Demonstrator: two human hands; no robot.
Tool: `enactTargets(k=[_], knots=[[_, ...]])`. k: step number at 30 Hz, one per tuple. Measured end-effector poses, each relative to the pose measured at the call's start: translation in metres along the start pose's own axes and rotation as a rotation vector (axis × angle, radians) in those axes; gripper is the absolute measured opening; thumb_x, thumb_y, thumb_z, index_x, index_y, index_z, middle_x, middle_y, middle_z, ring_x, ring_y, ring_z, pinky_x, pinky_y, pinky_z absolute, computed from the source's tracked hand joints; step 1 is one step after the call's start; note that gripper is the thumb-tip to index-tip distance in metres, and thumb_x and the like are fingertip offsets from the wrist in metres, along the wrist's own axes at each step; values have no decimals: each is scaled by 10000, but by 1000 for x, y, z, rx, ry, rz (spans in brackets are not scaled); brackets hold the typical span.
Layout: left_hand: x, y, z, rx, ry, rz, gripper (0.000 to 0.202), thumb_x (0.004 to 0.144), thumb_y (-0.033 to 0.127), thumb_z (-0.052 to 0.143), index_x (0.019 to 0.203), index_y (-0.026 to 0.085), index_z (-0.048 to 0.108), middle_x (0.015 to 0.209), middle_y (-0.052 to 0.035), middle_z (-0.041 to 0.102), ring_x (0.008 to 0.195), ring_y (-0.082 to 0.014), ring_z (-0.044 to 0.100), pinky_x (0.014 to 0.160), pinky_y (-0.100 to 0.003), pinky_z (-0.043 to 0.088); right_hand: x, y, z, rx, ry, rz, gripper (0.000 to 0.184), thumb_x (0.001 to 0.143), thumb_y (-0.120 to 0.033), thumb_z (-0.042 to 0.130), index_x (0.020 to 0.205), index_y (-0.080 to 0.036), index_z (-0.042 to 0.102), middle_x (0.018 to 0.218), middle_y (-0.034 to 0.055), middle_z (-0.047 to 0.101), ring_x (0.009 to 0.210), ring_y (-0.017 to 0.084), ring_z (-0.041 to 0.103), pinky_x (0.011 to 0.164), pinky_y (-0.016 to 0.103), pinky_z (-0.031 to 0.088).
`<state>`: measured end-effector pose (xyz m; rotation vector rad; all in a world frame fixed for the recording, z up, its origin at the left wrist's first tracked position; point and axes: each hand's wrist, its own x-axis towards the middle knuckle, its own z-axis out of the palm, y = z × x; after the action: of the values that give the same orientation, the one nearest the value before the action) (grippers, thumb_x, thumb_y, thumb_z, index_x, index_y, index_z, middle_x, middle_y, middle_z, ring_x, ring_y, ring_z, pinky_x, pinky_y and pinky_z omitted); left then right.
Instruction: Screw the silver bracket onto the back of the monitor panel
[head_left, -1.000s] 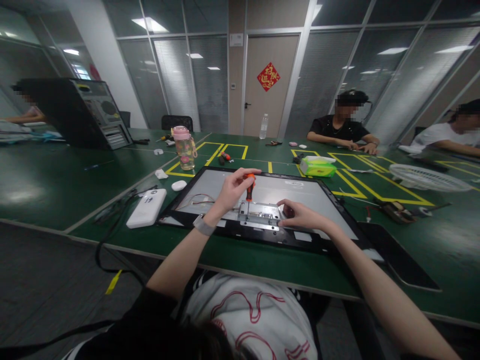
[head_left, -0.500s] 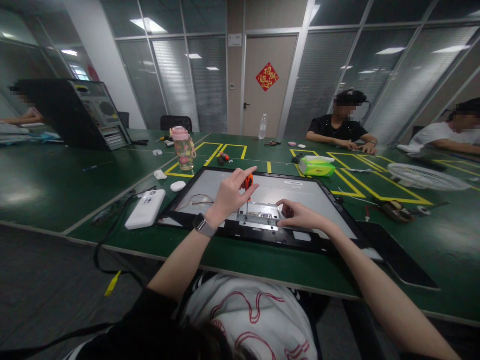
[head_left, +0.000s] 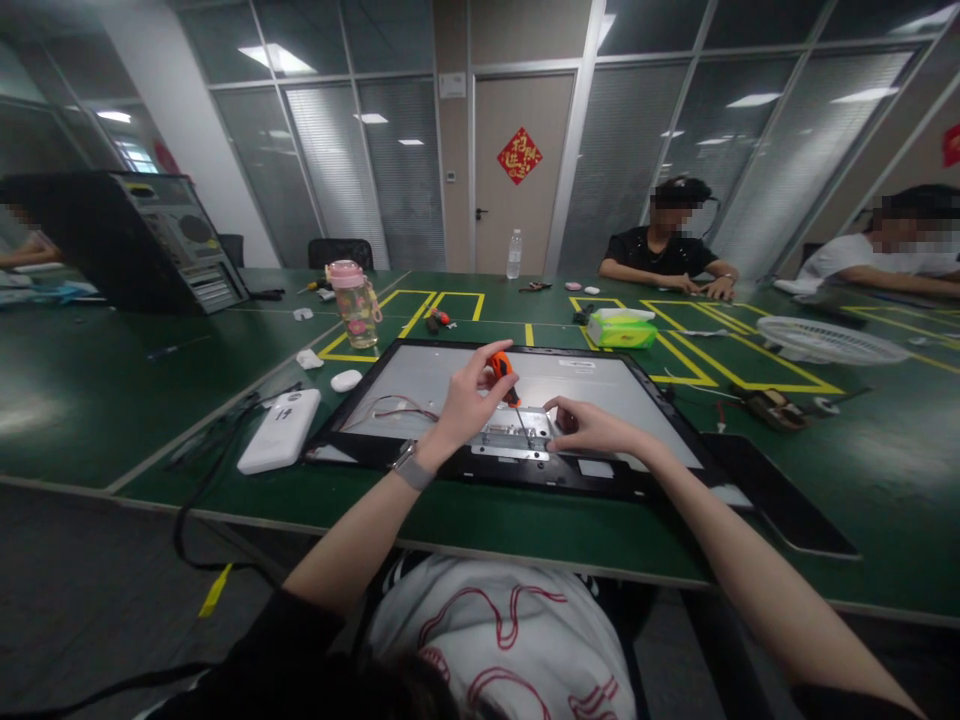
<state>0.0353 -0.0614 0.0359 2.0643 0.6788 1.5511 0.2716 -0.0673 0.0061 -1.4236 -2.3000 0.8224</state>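
A flat monitor panel [head_left: 420,380] lies face down on the green table [head_left: 480,515], black frame around a grey back. A small metal bracket plate [head_left: 502,440] sits near its front edge. My left hand [head_left: 469,395] is closed on an orange-handled screwdriver [head_left: 504,368], its shaft slanting down to the right onto the plate. My right hand [head_left: 589,425] rests on the plate's right end, fingers curled at the screwdriver tip. Thin wires [head_left: 390,408] run across the panel to the left.
A white box-like device [head_left: 279,430] and black cables lie left of the panel. Behind stand a pink-lidded bottle [head_left: 352,303], a green tissue pack [head_left: 621,329], a computer case [head_left: 150,240] and a white fan grille [head_left: 829,340]. Other people sit at the far side.
The screwdriver has gone from upright at the plate's left end to slanted toward the plate's right side. My left hand shifted slightly right; the view panned a little.
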Motion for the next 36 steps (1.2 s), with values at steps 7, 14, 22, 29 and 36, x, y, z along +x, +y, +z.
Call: enactTargets(k=[7,14,22,29,36], knots=[[-3,-3,6,26,-10,-11,399,865,307,600,1246,225,514,885,0,600,716,-90,628,718,-217,547,4,9,2,0,7,-35,621,674,-502,717,1136,-159,485,707,-38,489,656,151,475,592,265,353],[-5,-3,9,58,-67,55,381,869,303,596,1234,219,524,859,2,611,691,-89,623,690,-208,544,6,11,2,-10,10,-32,619,674,-500,723,1141,-170,488,711,-38,497,661,150,480,595,262,354],[-4,2,6,77,-10,89,391,871,284,597,1249,216,519,895,-8,625,719,-88,617,741,-223,542,6,11,3,-7,17,-37,623,667,-491,730,1137,-161,491,714,-39,490,657,147,473,596,262,354],[-3,0,7,72,-47,70,392,868,280,600,1248,213,530,887,-8,622,722,-93,605,746,-235,537,5,11,3,2,10,-35,610,677,-486,722,1139,-167,483,723,-38,496,662,147,481,596,260,359],[0,3,2,-205,-128,-23,357,931,307,491,1265,201,556,1080,-82,653,943,-160,636,865,-302,515,6,12,4,13,8,-35,607,680,-494,713,1138,-169,482,690,-51,475,635,139,466,581,259,349]])
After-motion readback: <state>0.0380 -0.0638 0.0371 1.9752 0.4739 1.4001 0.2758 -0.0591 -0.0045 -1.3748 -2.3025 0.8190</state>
